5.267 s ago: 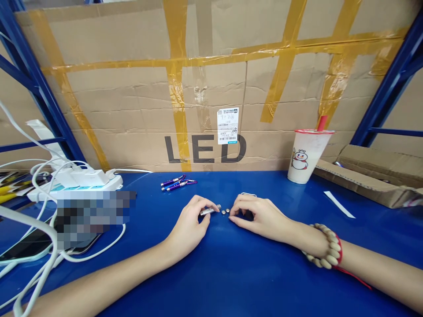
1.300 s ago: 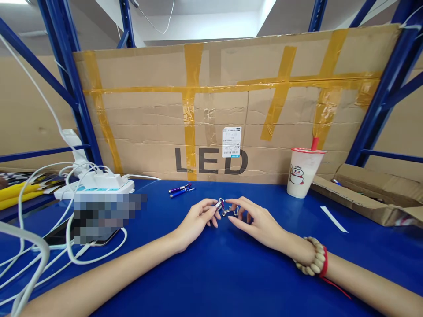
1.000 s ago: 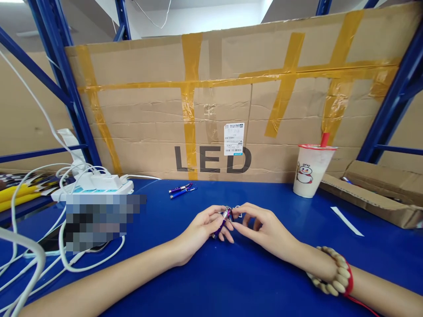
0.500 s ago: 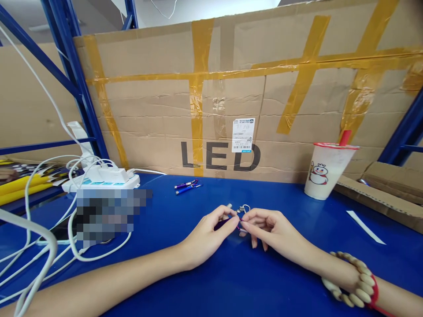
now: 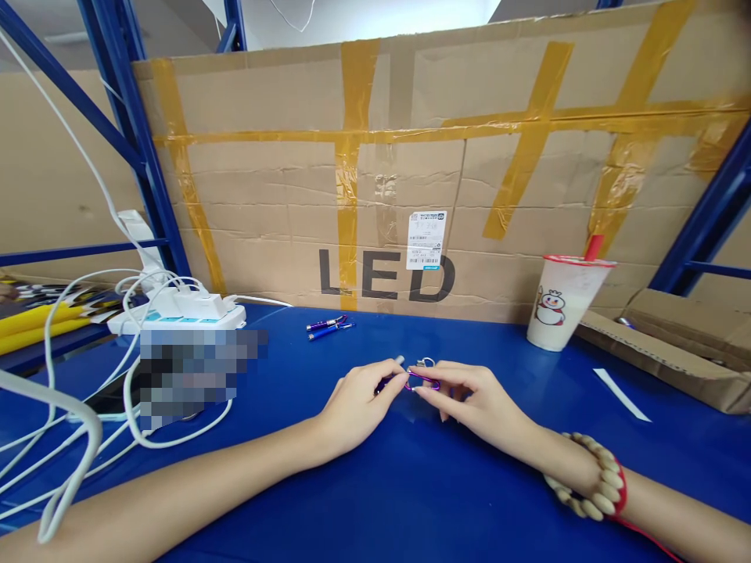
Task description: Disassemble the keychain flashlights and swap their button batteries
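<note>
My left hand (image 5: 361, 403) is closed, its thumb and forefinger pinching a small dark purple tube (image 5: 382, 385) that is mostly hidden by the fingers. A pale tip (image 5: 400, 360) shows just beyond those fingers. My right hand (image 5: 478, 395) pinches a shiny purple carabiner clip (image 5: 432, 384), whose left end meets the left fingertips. Whether clip and tube are joined cannot be made out. Behind the fingers a silver ring (image 5: 427, 362) is partly visible. Farther back lie a purple penlight-like tube (image 5: 324, 324) and a blue one (image 5: 329, 331), each with a small clip.
A plastic drink cup (image 5: 563, 305) with a red straw stands at right, near a white paper strip (image 5: 622, 395) and an open cardboard box (image 5: 674, 360). White cables and a power strip (image 5: 181, 317) occupy the left. A large taped carton (image 5: 282, 203) walls off the back.
Both hands appear slightly farther left as the view shifts. The purple clip, mostly hidden before, now shows clearly between the right fingers, and the left hand has turned more knuckles-up.
</note>
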Demonstrator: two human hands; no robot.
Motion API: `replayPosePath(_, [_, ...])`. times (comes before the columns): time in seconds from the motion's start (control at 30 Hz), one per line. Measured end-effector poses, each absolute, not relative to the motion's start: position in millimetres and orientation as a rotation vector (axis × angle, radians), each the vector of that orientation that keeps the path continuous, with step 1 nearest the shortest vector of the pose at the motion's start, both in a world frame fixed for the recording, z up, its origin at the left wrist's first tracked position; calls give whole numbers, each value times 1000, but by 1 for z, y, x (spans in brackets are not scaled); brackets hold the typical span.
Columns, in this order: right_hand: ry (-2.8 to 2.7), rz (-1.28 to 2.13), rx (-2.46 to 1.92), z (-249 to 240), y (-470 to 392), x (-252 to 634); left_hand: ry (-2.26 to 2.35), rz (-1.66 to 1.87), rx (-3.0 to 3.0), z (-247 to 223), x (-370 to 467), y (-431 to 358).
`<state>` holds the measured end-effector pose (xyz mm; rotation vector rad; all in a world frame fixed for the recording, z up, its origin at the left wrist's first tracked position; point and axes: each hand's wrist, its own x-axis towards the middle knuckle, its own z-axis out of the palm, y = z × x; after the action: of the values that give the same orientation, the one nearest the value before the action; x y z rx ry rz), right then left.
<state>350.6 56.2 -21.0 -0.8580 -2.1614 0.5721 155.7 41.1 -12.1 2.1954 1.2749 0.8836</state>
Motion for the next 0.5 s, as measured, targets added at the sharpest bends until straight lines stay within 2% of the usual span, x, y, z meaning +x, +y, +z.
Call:
replayPosePath(0.17, [-2393, 172, -761, -22, 56, 354, 1327, 868, 2283, -12, 156, 39])
replayPosePath(0.5, [-2560, 103, -740, -24, 56, 355, 1353, 768, 2338, -16, 157, 39])
